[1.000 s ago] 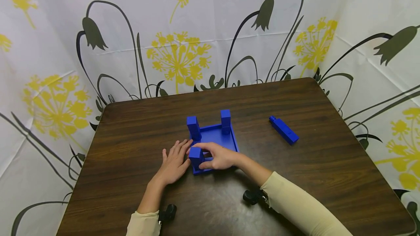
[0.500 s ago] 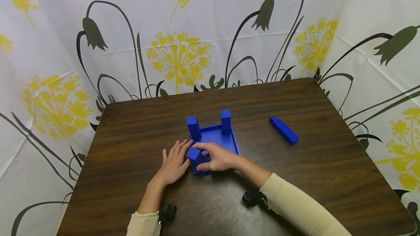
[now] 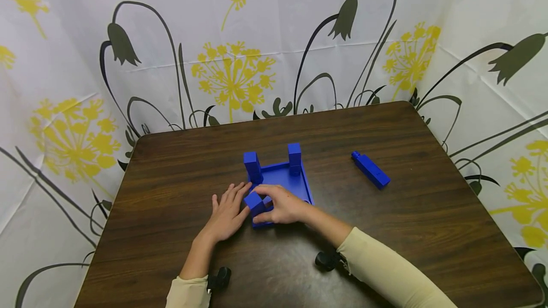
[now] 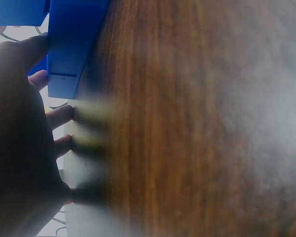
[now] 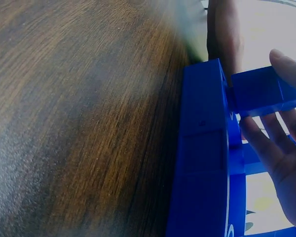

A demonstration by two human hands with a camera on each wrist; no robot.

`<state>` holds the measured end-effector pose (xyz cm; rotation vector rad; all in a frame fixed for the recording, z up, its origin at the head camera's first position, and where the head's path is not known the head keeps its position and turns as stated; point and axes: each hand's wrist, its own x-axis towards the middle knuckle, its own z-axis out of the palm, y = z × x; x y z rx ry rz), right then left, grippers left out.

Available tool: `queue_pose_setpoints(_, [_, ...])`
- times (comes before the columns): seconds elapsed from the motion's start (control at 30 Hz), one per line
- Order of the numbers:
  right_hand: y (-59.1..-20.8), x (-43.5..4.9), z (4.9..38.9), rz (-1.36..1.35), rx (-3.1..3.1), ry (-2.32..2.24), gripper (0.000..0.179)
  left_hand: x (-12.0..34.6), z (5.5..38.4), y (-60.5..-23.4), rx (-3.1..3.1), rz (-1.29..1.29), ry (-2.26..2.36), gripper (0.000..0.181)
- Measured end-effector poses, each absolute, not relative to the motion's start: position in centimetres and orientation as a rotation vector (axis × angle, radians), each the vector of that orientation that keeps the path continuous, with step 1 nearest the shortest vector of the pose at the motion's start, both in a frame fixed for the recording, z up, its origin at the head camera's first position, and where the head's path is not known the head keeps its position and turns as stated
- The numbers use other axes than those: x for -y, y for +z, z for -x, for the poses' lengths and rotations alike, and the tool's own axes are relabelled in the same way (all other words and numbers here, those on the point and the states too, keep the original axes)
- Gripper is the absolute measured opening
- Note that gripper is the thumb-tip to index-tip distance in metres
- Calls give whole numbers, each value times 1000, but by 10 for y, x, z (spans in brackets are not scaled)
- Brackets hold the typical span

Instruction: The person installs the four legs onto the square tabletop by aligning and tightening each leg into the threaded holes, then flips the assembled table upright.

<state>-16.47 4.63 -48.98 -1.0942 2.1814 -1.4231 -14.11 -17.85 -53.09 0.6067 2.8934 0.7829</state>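
My right hand (image 3: 284,205) grips a square blue post (image 3: 253,202) between thumb and fingers at the near left corner of a shallow blue square tray (image 3: 309,187). In the right wrist view the held post (image 5: 259,91) meets the tray's corner at its narrow end. My left hand (image 3: 224,214) lies with fingers extended against the tray's left side; in the left wrist view its thumb and a finger touch the blue wall (image 4: 71,54). Two more posts stand upright at the far left corner (image 3: 253,168) and the far right corner (image 3: 294,158).
A loose blue post (image 3: 370,170) with a knobbed end lies to the right of the tray on the dark wood table (image 3: 171,175). Behind the table hangs a white cloth (image 3: 257,23) with printed flowers. Each forearm wears a black camera, such as the right one (image 3: 327,260).
The held post has turned about its length in my right hand, its top now askew to the tray. My right hand has shifted slightly left; my left hand stays put.
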Motion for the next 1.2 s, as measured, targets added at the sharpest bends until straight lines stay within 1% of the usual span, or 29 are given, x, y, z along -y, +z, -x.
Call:
queue_pose_setpoints(0.13, [-489, -45, 164, 1106, -2220, -1425, 43, 179, 141, -532, -2900, -611, 775, 59])
queue_pose_setpoints(0.4, [-490, -43, 162, 1118, -2388, -1340, 48, 177, 140, -528, -2888, -571, 760, 61])
queue_pose_setpoints(0.63, [-491, -40, 160, 1105, -2517, -1283, 45, 177, 140, -527, -2871, -551, 753, 65])
queue_pose_setpoints(0.9, [-492, -37, 157, 1103, -2646, -1211, 47, 177, 141, -528, -2863, -532, 762, 64])
queue_pose_setpoints(1.2, [-497, -34, 155, 1083, -2729, -1240, 45, 175, 141, -526, -2874, -536, 747, 69])
